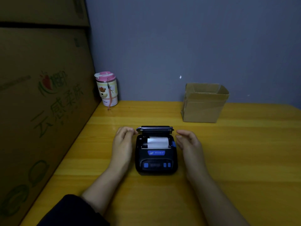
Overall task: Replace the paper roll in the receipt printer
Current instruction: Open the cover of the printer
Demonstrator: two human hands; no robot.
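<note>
The printer (156, 158) sits mid-table (228, 160), its lid (154, 128) raised at the far edge and a white roll (157, 142) in its bay. The left hand (122, 142) curls at the lid's left corner; I cannot tell whether it grips. The right hand (189, 144), loosely open, is just right of the printer and holds nothing.

Printer (156, 156): black, blue buttons. Paper roll (158, 142): white. Counter (228, 152): yellow wood grain. Cup (107, 89): pink lid, bear pattern. Box (204, 103): brown.

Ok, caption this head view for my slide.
Open receipt printer, paper roll inside, flanked by left hand and right hand.
</note>
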